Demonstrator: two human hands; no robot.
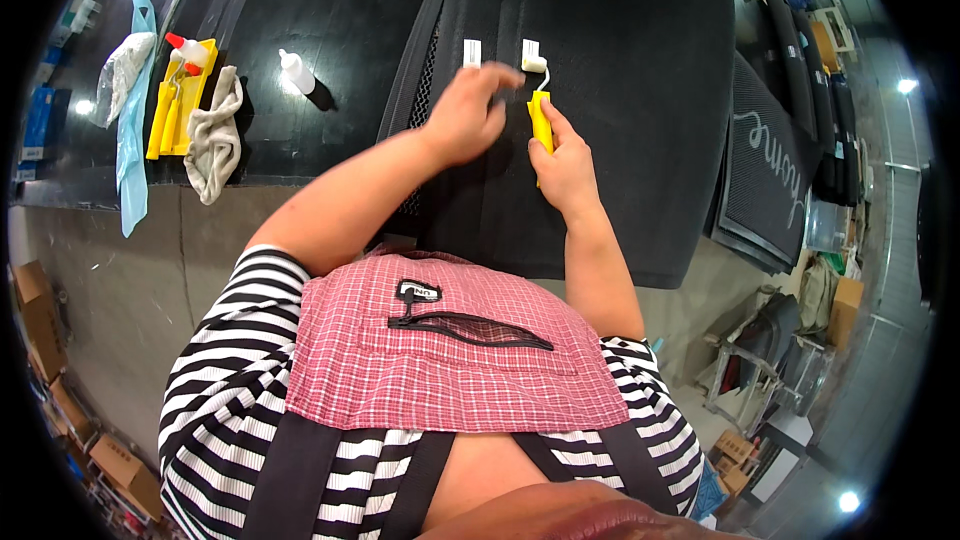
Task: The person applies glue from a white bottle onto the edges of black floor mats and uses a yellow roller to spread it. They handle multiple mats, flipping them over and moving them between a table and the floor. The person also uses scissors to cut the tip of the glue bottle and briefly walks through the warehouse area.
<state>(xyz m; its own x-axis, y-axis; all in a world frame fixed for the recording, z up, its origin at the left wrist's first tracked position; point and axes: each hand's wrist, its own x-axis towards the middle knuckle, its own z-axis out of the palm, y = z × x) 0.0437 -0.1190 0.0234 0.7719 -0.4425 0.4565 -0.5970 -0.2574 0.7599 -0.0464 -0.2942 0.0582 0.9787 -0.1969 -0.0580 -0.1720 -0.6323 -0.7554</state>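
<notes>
My right hand [568, 165] is wrapped round the yellow handle of a small paint roller [542, 122]. The roller's white head rests at, or just over, a white label [531, 47] on a black mat [620, 70]. Just left of the roller is my left hand [468, 112], slightly blurred, its index finger reaching toward the roller head and its thumb apart. Nothing shows in its fingers. Partly behind that hand's knuckles, a second white label [472, 52] lies on the mat. Whether the left fingertips touch anything I cannot tell.
Left on the black table [350, 0] stands a white squeeze bottle [297, 72]. Farther left are a yellow tray [185, 105] with a red-capped bottle [187, 50], a grey cloth [214, 135] and a light-blue strip [133, 130]. Patterned mats [765, 155] lean at the right.
</notes>
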